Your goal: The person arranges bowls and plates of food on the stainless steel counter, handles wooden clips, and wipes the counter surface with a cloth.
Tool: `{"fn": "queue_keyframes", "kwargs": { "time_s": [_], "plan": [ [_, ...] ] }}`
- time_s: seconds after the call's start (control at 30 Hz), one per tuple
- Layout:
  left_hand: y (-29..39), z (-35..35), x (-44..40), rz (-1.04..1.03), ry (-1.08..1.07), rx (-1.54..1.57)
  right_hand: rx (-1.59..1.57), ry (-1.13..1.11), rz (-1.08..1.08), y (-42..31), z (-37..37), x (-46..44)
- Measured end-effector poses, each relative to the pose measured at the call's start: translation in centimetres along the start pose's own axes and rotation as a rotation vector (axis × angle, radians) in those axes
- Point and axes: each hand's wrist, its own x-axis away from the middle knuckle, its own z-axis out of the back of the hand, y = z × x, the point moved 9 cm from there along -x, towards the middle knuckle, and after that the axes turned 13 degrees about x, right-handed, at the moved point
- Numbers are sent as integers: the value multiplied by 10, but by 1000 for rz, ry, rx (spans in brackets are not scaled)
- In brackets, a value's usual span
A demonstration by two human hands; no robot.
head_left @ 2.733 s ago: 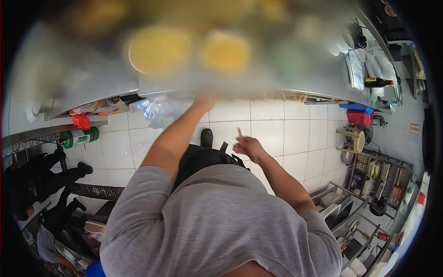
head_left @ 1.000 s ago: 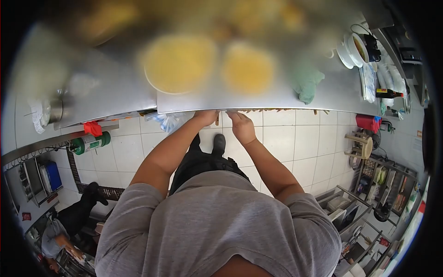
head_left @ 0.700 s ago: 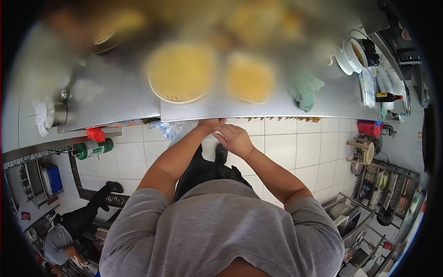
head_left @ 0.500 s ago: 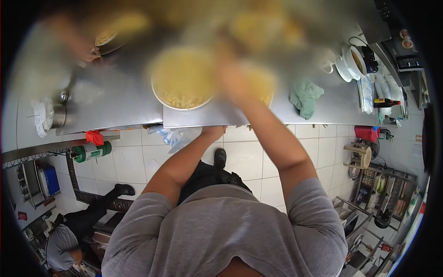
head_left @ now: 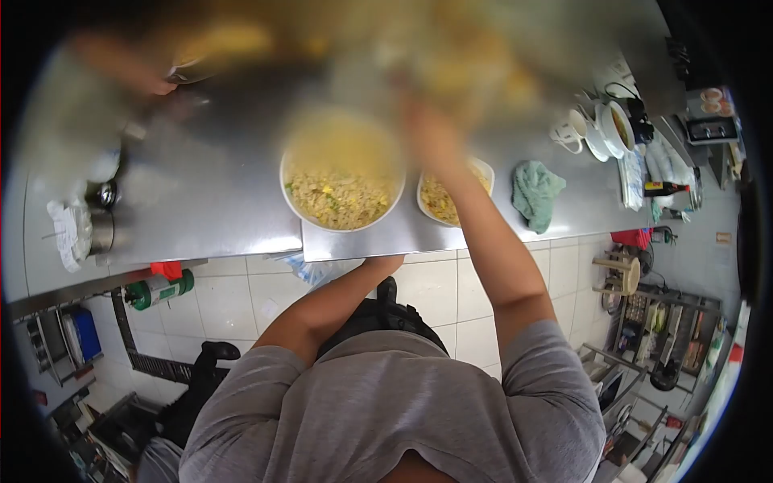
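A large white bowl (head_left: 346, 201) of fried rice with yellow and green bits stands on the steel counter, its far part blurred. To its right is a smaller white bowl (head_left: 439, 200) of similar rice, partly behind my right forearm. My right hand (head_left: 431, 129) reaches over the counter, beyond the smaller bowl. The hand is too blurred to show its fingers or anything in them. My left hand (head_left: 386, 262) is at the counter's front edge, its fingers hidden beneath it. A crumpled green cloth (head_left: 537, 195) lies right of the smaller bowl.
White cups (head_left: 568, 131) and a stacked bowl of food (head_left: 618, 129) stand at the right. A dark bottle (head_left: 664, 188) lies beyond them. Another person's hand (head_left: 153, 83) shows blurred at upper left. A green gas cylinder (head_left: 161, 290) is below the counter's left side.
The view has tilted, so the counter and bowls sit lower in the picture and the rice shows more clearly. My right arm still reaches forward. The person at lower left has moved mostly out of view.
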Motion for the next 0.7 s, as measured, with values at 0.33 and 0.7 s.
{"fn": "queue_keyframes", "kwargs": {
  "time_s": [0.33, 0.7],
  "plan": [
    [-19, -179, 3, 127, -253, 650, -1160, -611, -645, 37, 74, 223],
    [60, -184, -16, 379, -455, -349, -736, -413, -1290, 385, 76, 484]
  ]
}}
